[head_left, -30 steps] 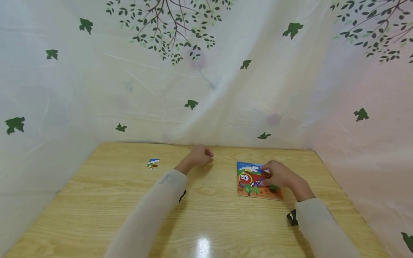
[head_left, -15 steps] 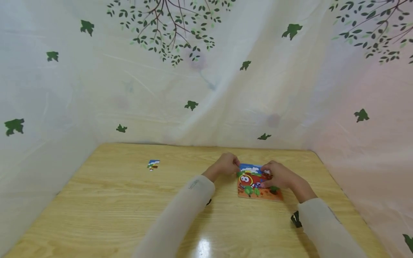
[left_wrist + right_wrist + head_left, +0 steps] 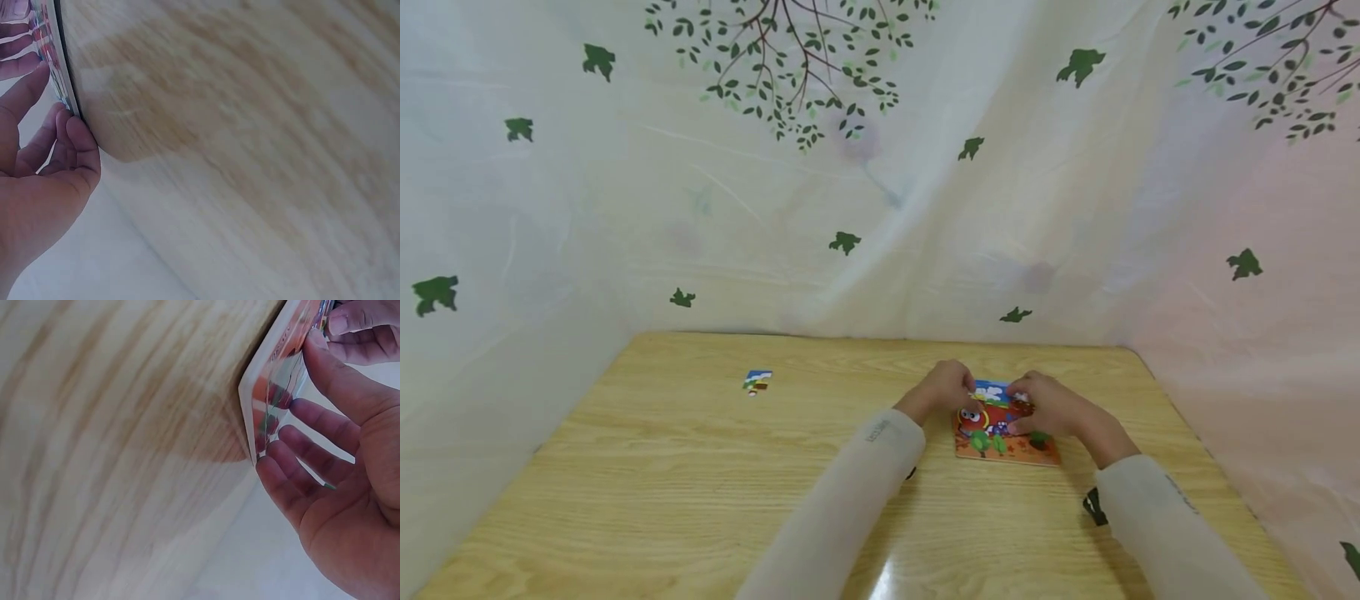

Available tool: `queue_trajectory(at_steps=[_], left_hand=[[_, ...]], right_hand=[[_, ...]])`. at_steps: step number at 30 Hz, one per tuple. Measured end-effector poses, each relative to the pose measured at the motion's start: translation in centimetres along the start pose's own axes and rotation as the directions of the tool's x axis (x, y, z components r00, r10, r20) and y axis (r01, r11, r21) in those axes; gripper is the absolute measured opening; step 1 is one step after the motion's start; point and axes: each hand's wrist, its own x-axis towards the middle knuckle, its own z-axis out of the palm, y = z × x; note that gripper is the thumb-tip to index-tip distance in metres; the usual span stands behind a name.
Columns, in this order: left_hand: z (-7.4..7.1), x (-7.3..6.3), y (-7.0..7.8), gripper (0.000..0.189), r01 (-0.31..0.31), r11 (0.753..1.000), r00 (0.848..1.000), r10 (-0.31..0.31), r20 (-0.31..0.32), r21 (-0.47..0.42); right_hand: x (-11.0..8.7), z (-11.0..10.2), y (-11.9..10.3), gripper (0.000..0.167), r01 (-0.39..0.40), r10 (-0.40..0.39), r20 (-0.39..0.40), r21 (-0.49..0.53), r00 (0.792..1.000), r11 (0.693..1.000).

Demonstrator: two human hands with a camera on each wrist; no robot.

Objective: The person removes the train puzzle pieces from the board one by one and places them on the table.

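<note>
A square picture puzzle [image 3: 1009, 450] lies on the table at the right, showing a red cartoon figure, blue sky and orange ground. My left hand [image 3: 942, 390] is at its upper left corner; in the left wrist view, the curled fingers meet the puzzle edge [image 3: 55, 53] while the thumb lies on the face. Any piece between those fingers is hidden. From the right, my right hand [image 3: 1058, 410] rests its thumb and spread fingertips on the picture. The right wrist view shows the fingertips [image 3: 265, 465] at the puzzle's far edge.
A small loose puzzle piece [image 3: 757, 382], blue, white and brown, lies at the back left of the wooden table [image 3: 647, 467]. A white cloth wall [image 3: 760, 225] printed with leaves stands right behind the table edge.
My left hand has moved right from the back middle of the table to the puzzle's upper left corner, now covering it. The right hand has stayed on the puzzle.
</note>
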Motion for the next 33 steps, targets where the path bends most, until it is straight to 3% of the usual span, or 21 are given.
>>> queue_trajectory(at_steps=[4,18,33], left_hand=[[0.1,0.1,0.1,0.025,0.026,1.000,1.000,-0.026,-0.008,0.012],[0.8,-0.1,0.6,0.028,0.143,0.987,0.989,-0.145,-0.027,-0.078],[1.0,0.0,1.1,0.024,0.197,0.968,0.974,-0.211,-0.080,-0.159]], right_hand=[[0.1,-0.1,0.0,0.057,0.004,-0.004,0.006,-0.014,1.000,1.000],[0.2,0.1,-0.2,0.058,0.012,-0.012,0.014,-0.023,1.000,1.000],[0.7,0.3,0.7,0.060,0.005,-0.005,-0.015,-0.013,1.000,1.000]])
